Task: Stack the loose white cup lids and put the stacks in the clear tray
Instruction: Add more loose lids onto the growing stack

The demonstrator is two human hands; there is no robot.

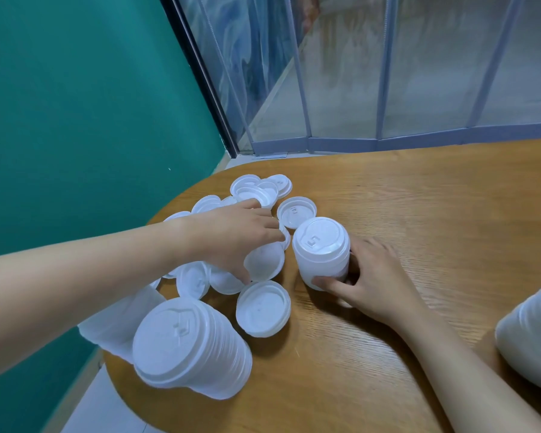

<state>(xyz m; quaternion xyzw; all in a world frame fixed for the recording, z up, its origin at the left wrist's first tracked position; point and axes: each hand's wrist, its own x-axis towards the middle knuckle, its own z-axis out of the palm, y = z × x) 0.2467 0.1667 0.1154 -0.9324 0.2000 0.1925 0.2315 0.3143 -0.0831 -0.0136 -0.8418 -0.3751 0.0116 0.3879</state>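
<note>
Left hand pinches 1 loose white lid from the scatter on the tabletop while the right hand grips a short stack just beside it, best held upright so the lid seats squarely; no clear tray shows.

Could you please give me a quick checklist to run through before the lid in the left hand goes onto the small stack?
1. Left hand has a loose lid pinched: ok.
2. Right hand steadies the small stack on the table: ok.
3. Small stack stands upright, top lid bare: ok.
4. Held lid faces the same way as the stack's top: cannot tell.
5. Tall stack near the table edge sits straight: not ok, it leans.
6. Clear tray in sight for the finished stacks: not ok, none visible.
</note>
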